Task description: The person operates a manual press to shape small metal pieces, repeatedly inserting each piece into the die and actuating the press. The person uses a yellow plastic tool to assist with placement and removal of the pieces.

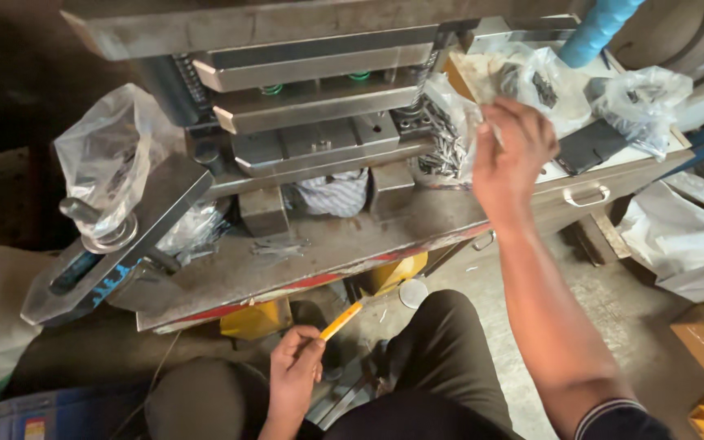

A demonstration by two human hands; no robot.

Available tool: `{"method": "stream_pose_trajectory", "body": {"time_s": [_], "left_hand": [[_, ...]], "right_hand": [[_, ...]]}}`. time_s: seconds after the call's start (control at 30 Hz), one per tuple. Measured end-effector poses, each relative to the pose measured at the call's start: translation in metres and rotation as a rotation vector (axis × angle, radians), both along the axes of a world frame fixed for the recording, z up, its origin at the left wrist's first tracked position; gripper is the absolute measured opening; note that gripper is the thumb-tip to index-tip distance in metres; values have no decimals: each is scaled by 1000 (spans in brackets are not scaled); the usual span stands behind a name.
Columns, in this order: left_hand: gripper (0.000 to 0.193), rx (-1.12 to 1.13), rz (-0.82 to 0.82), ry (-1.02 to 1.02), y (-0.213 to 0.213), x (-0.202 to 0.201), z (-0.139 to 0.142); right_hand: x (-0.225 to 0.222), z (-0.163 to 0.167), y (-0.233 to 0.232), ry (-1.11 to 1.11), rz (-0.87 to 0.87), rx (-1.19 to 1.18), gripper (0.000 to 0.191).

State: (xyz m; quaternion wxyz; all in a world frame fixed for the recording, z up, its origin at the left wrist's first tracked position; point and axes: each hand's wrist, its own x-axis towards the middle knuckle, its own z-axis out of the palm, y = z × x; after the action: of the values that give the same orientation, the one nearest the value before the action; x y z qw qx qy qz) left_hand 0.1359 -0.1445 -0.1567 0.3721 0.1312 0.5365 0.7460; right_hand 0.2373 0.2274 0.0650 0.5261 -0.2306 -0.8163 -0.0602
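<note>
Fingers of the left hand [295,371] pinch a thin yellow-orange stick [341,320], closed on its lower end so the rest angles up to the right, low in the view above the person's dark-trousered knees. The right hand [511,155] reaches up and away to a clear plastic bag [523,77] holding small dark metal parts; its fingers curl shut on the bag's crumpled film at the edge of a metal cabinet [588,175] with a drawer handle. Left of that stands a steel press die [319,122] on a worn metal bed [327,244], where a few small flat metal pieces [277,244] lie. Another plastic bag [112,159] sits at the far left, beside a clamp bar [116,244].
</note>
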Motion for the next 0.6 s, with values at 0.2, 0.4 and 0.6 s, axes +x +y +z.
{"method": "stream_pose_trajectory", "body": {"time_s": [0.2,0.4,0.6], "left_hand": [[10,-42,32,-18,2,1,5],[8,-80,-10,46,6,1,14],[7,-49,-3,30,1,-2,18]], "right_hand": [[-10,12,-41,-77,303,-153,20],[-55,35,-75,-338,394,170,43],[-65,42,-75,-370,357,108,33]]}}
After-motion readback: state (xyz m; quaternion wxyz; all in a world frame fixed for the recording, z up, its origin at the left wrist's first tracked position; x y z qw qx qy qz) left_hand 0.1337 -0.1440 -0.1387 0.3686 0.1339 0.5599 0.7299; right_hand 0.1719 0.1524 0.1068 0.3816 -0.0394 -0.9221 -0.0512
